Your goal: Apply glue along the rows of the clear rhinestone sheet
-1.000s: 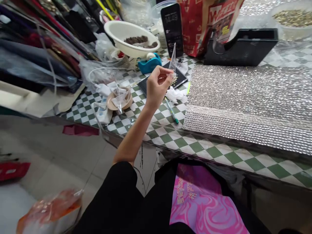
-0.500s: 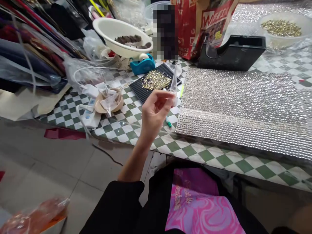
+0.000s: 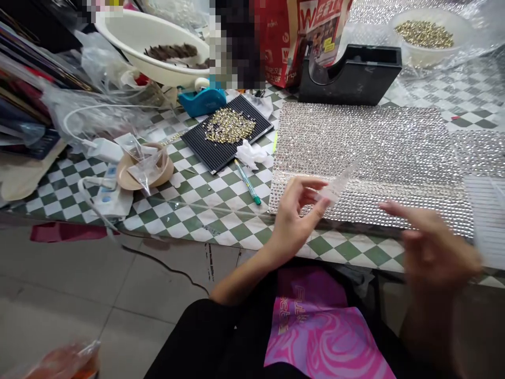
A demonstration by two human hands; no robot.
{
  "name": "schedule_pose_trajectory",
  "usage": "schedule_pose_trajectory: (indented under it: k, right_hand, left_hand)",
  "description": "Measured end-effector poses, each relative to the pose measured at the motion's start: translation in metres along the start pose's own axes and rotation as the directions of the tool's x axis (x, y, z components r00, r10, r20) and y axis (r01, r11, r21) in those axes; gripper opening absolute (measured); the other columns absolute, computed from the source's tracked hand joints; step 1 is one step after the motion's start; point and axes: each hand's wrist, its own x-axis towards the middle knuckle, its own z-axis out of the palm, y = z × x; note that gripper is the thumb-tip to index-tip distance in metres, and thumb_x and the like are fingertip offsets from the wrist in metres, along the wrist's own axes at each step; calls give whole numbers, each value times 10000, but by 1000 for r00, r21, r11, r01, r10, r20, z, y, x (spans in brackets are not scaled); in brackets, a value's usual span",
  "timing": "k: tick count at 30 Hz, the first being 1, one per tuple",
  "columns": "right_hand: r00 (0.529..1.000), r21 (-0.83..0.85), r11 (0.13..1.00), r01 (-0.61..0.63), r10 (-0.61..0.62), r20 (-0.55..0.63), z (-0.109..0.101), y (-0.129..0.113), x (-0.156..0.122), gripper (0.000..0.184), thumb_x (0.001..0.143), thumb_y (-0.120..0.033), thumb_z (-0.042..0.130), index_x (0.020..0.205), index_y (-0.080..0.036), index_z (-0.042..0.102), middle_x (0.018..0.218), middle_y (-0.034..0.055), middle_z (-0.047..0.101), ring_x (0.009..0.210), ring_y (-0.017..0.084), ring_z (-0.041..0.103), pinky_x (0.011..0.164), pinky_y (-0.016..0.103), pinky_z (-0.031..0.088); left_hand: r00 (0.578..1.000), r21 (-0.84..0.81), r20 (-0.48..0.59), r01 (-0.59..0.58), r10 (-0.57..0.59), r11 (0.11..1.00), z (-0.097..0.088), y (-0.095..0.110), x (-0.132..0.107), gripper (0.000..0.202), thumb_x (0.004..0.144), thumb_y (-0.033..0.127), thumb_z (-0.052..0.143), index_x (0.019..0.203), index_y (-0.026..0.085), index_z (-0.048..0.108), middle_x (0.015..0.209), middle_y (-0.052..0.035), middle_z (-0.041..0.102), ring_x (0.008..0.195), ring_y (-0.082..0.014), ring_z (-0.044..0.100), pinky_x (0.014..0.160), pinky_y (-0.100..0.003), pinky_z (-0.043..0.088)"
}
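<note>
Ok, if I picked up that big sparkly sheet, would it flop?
Probably yes: the rhinestone sheet lies flat in rows, so it likely bends like a mat. It may feel heavy for its size, being covered in stones.

Craft workshop, rhinestone sheet (image 3: 366,152), grooved tray of rhinestones (image 3: 209,150)

Left of the rhinestone sheet (image 3: 366,152) lies a ridged sorting tray (image 3: 197,142) bearing loose rhinestones (image 3: 229,126); a pen (image 3: 248,182) lies just beside the sheet's left edge; a tape dispenser (image 3: 349,76) stands behind it.

Pale grey floor tiles (image 3: 67,279) at 7 o'clock, green-and-white checkered tabletop (image 3: 205,221) across the middle, dark stacked sheets (image 3: 23,100) at 10 o'clock
</note>
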Motion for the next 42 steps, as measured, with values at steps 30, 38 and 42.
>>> schedule_pose_trajectory:
  k: [30, 38, 42]
  right_hand:
    - [945, 171, 957, -236, 267, -190, 14, -11, -4, 322, 975, -236, 449, 1151, -250, 718, 1059, 35, 739, 949, 189, 701, 856, 378, 585]
    - [936, 87, 962, -258, 272, -223, -18, 17, -16, 312, 972, -223, 460, 1136, -215, 726, 1029, 65, 744, 917, 187, 701, 830, 367, 571]
    - [961, 9, 963, -269, 269, -61, -52, 27, -19, 373, 891, -159, 582, 1240, -260, 664, 1088, 54, 733, 968, 199, 711, 789, 357, 602]
  left_hand:
    - [824, -155, 460, 442, -331, 884, 94, -3, -13, 569, 875, 681, 503, 610, 177, 492, 507, 52, 428, 493, -57, 379, 502, -222, 298]
    - [810, -64, 496, 394, -313, 917, 129, -7, -14, 522, 958, 590, 398, 635, 186, 470, 543, 51, 410, 530, -70, 373, 544, -252, 296]
    - [897, 42, 442, -45, 21, 998, 132, -13, -16, 245, 999, 362, 440, 835, 200, 522, 693, 39, 535, 606, -68, 489, 573, -212, 383]
